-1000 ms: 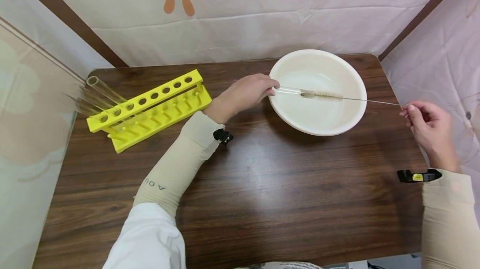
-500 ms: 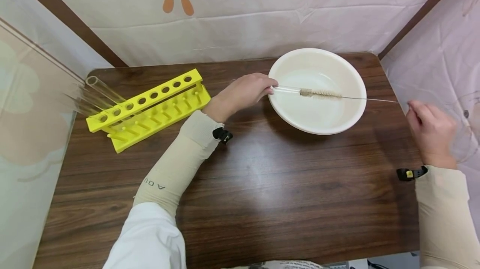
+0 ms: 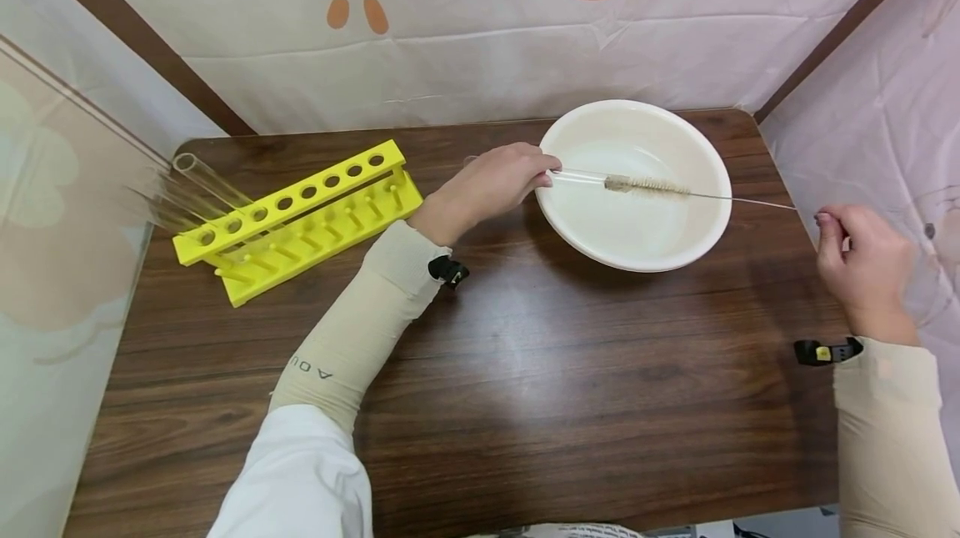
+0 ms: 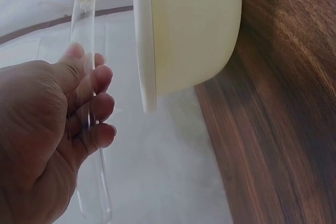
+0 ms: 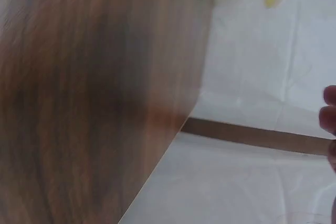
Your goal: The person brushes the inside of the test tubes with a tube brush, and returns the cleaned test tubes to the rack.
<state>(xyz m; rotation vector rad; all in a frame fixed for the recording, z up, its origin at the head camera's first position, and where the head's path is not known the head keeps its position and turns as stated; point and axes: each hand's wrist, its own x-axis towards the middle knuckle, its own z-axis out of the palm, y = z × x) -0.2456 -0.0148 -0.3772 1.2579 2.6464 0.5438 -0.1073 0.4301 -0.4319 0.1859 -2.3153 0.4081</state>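
My left hand [image 3: 495,183] grips a clear glass test tube [image 3: 581,177], held sideways at the left rim of a white basin [image 3: 645,229]. In the left wrist view, thumb and curled fingers wrap the tube [image 4: 97,187], its rounded end below the hand. A test tube brush [image 3: 652,187] lies in line with it over the basin, tan bristles at the tube's mouth. Beyond the basin's right side, my right hand [image 3: 870,271] pinches the far end of the brush's thin wire handle. Only fingertips [image 5: 329,119] of it show in the right wrist view.
A yellow test tube rack [image 3: 296,198] stands on the left of the brown wooden table [image 3: 570,404]. Several glass tubes [image 3: 213,179] lean in its left holes. Pale printed cloth [image 3: 465,71] hangs behind the table and at both sides.
My right hand has rolled over, from its thumb side facing up to its back showing, still at the wire's end. The left hand and tube have barely moved.
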